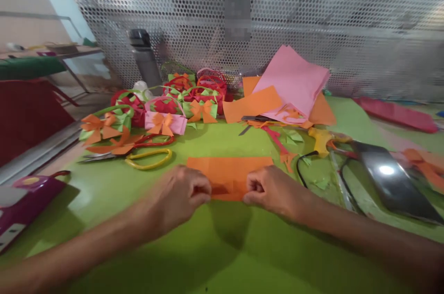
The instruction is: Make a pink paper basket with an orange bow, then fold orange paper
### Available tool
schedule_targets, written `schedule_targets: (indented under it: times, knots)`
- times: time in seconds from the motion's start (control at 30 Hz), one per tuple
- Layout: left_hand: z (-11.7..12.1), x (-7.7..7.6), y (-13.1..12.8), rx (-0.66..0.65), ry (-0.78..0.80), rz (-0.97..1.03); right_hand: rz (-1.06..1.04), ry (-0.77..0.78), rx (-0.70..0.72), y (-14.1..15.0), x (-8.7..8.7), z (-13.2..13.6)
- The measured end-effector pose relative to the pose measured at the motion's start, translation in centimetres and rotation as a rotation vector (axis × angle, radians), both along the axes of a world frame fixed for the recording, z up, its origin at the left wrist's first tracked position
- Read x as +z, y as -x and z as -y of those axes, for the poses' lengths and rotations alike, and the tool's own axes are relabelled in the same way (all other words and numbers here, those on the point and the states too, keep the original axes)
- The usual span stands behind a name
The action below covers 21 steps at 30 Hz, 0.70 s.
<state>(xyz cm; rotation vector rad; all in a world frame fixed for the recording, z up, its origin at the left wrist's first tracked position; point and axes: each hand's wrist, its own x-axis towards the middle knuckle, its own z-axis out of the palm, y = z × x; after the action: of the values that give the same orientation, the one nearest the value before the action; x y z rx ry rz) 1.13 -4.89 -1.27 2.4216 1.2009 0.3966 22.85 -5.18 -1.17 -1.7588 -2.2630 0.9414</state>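
An orange paper sheet point(229, 171) lies flat on the green table point(215, 247), its near edge folded up. My left hand point(180, 197) pinches the sheet's near left corner with fingers curled. My right hand point(272, 190) pinches the near right corner the same way. Both hands are closed on the paper's folded near edge.
Several paper baskets with bows point(163, 115) stand at the back left, with scissors point(135, 153) in front. Pink and orange sheets point(287, 85) are piled at the back. A phone point(391, 178), black glasses point(308, 164) and paper scraps lie right. A purple object point(24, 197) sits far left.
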Motion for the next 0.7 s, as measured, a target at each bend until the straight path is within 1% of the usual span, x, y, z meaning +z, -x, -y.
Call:
schedule_targets:
  times: [0.13, 0.17, 0.23, 0.33, 0.43, 0.53, 0.7]
  knots:
    - [-0.9, 1.3, 1.6, 0.088, 0.301, -0.047, 0.004, 0.016, 0.007, -0.1, -0.1, 0.1]
    - [-1.1, 1.4, 1.8, 0.093, 0.348, -0.059, 0.004, 0.020, 0.010, -0.2, -0.2, 0.1]
    - [-1.3, 1.5, 2.0, 0.092, 0.390, -0.069, 0.021, 0.019, 0.010, -0.1, -0.3, 0.1]
    - [-1.4, 1.2, 2.0, 0.078, 0.376, -0.085, 0.070, -0.037, 0.014, 0.0, -0.4, 0.2]
    - [-1.3, 0.7, 1.8, 0.076, 0.297, -0.092, 0.118, -0.073, 0.020, 0.3, -0.4, 0.2]
    - [-1.2, 0.4, 1.7, 0.084, 0.220, -0.096, 0.153, -0.070, 0.006, 0.4, -0.5, 0.2]
    - [-1.0, 0.6, 1.6, 0.100, 0.159, -0.156, 0.189, -0.072, 0.013, 0.4, -0.6, 0.3]
